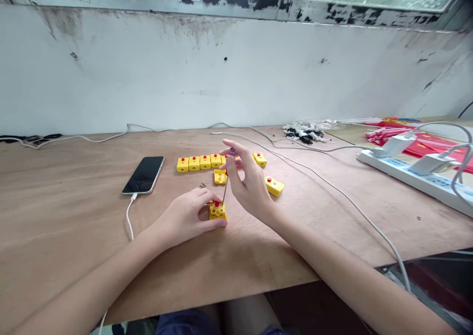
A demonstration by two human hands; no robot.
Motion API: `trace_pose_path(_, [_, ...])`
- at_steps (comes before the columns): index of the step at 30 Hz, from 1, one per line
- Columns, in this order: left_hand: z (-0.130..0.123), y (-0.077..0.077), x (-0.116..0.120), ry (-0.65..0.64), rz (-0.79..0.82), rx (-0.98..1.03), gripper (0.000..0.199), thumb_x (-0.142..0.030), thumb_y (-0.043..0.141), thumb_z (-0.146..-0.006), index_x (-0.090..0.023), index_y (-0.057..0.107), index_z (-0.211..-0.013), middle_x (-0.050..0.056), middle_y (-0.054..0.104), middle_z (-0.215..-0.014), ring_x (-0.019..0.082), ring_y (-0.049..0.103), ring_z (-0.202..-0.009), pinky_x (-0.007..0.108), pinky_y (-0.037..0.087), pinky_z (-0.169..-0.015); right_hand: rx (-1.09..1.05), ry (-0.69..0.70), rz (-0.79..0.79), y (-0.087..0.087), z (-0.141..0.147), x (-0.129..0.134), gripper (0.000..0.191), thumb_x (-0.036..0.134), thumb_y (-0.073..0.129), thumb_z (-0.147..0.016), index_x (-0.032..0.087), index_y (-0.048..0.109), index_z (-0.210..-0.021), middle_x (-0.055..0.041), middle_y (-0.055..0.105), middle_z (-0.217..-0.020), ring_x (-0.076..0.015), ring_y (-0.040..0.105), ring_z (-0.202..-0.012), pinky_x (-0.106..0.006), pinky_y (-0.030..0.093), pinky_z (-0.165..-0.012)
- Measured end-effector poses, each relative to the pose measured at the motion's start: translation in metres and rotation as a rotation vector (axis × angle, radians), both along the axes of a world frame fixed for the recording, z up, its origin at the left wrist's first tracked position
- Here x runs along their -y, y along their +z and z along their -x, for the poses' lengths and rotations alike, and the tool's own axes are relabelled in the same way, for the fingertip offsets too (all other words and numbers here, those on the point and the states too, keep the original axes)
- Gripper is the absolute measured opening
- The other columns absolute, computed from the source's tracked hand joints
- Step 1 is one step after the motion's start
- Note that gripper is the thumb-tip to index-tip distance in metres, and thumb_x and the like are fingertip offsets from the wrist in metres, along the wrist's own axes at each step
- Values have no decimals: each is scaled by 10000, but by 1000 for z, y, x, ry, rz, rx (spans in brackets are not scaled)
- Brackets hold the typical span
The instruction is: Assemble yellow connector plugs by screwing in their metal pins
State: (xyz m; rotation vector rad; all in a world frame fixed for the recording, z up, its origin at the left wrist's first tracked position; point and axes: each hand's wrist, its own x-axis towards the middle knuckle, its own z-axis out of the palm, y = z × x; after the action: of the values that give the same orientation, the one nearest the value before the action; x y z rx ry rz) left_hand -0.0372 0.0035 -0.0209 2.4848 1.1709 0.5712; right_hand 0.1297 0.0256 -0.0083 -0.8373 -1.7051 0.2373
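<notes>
My left hand grips a small yellow block with a red button between thumb and fingers, against the wooden table. In my right hand is a thin screwdriver with a purple top, held nearly upright. Its tip meets the block's upper right corner, where a screw may be hidden. Just beyond lies an open yellow piece. A row of yellow blocks with red buttons runs behind, partly covered by my right hand. To the right of that hand sits another yellow block. Tiny screws lie near my left fingers.
A phone on a charging cable lies to the left. At right stands a white power strip with plugged-in chargers. White cables cross the table. Black and white small parts and red items lie at the back right.
</notes>
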Motion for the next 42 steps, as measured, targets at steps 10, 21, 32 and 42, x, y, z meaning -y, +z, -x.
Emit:
trace_pose_path(10, [1,-2,0,2,11,23,324,-463,657,-777,-239,607,-1006,6,628,-923,210,593,-866,316,451,-741,-28,-27,4,-2,2,0,240,284,442,-918,255,431,-1156,-20,626,-947,-133,603,-693,-316,497,-645])
trace_pose_path(21, [1,0,0,-4,8,6,307,-447,654,-787,-235,601,-1002,11,633,-925,214,596,-875,319,452,-738,-6,9,46,0,0,1,282,250,332,-956,259,427,-1222,-24,621,-962,-113,578,-639,-308,495,-634])
trace_pose_path(32, [0,0,0,0,10,2,306,-421,666,-787,-229,598,-1016,12,631,-939,208,593,-873,314,450,-740,16,27,39,-2,1,0,301,280,382,-946,258,388,-1246,-30,607,-962,-121,566,-641,-314,498,-633])
trace_pose_path(42, [1,-1,0,-3,6,2,311,-438,654,-791,-239,599,-1024,9,623,-928,199,594,-841,315,453,-751,33,-29,106,-1,-3,-2,347,299,358,-953,253,383,-1296,13,566,-785,-99,485,-514,-269,438,-535])
